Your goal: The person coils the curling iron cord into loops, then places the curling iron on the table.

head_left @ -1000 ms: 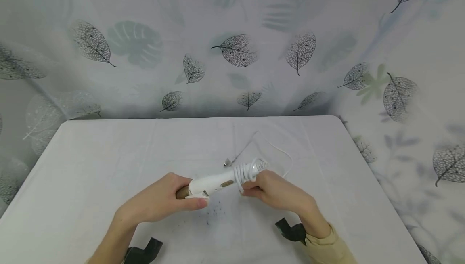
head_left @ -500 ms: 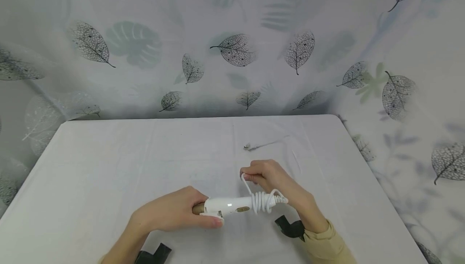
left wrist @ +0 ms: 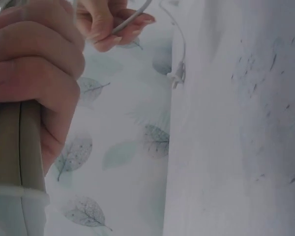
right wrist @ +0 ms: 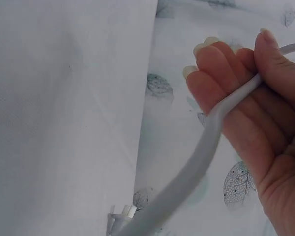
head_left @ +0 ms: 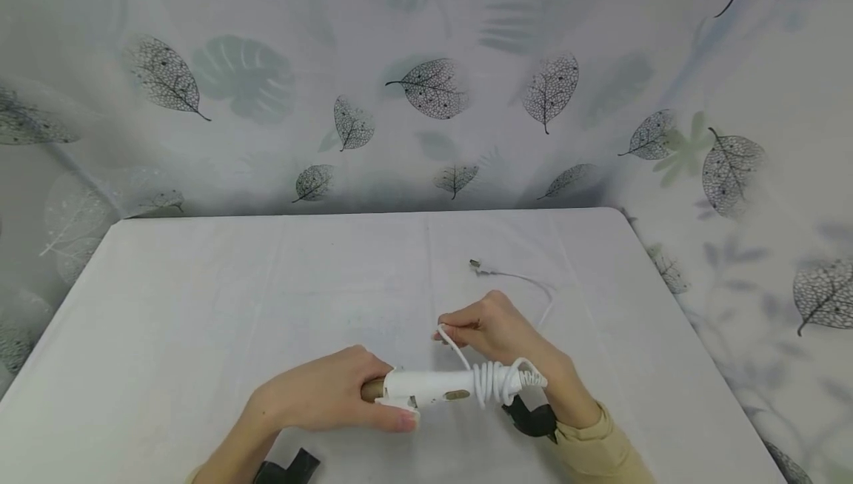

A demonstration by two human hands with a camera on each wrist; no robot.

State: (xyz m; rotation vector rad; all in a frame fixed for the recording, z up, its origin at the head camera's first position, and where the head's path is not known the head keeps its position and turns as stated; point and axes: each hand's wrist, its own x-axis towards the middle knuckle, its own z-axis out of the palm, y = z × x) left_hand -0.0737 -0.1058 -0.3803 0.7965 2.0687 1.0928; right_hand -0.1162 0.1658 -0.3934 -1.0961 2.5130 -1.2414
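Observation:
My left hand (head_left: 326, 391) grips a curling iron (head_left: 429, 386) by its gold barrel (left wrist: 10, 147), thumb along the white clamp lever. The white handle points right and bears a gold oval patch. A white cord (head_left: 489, 382) is wound in several turns round the handle's end. My right hand (head_left: 496, 330), just beyond the handle, pinches a length of this cord between thumb and fingers. In the right wrist view, the cord (right wrist: 187, 172) crosses the curled fingers (right wrist: 211, 66). Its loose end runs behind the right hand to a plug (head_left: 475, 265) on the table.
A white cloth covers the table (head_left: 200, 284); small dark specks (left wrist: 255, 88) show on it in the left wrist view. A leaf-patterned curtain (head_left: 400, 158) hangs behind and at the sides. Black straps (head_left: 533, 417) sit at both wrists.
The curling iron has shifted right and toward me, turning level. My right hand has moved off the handle end, drawing a length of cord out to the left. The plug has slid right and away.

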